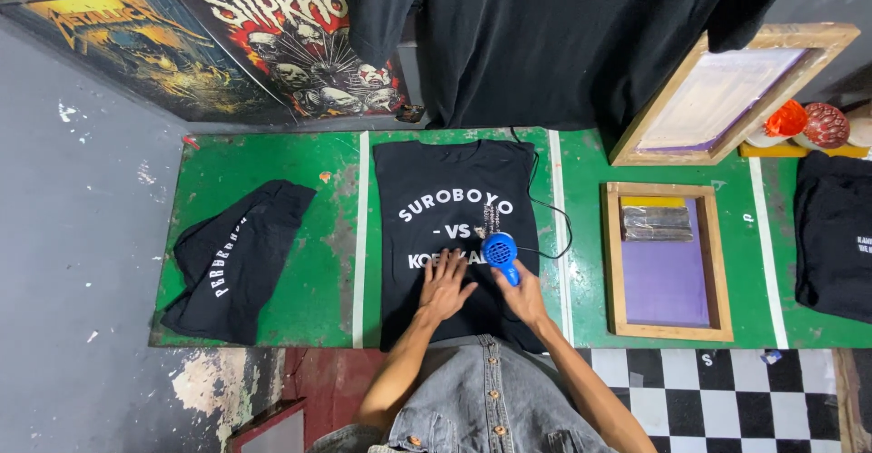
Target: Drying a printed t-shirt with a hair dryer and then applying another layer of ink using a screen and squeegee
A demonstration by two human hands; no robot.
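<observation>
Black cotton T-shirt with white lettering (454,235) lay flat on green bench (336,262), left hand (445,288) fingers released, pressing it smooth; right hand (525,297) fingers grasping blue plastic hairdryer (500,255) aimed at print

The black t-shirt (450,235) is soft matt cotton-looking cloth with flat white print, and the blue hair dryer (501,256) in the right hand (525,297) is smooth, slightly shiny plastic. The green table (318,262) is painted board, pretty rough and chipped, scuffed bare in spots. Both screen frames (668,262) are raw pale wood around smooth purple mesh, matt all over.
</observation>
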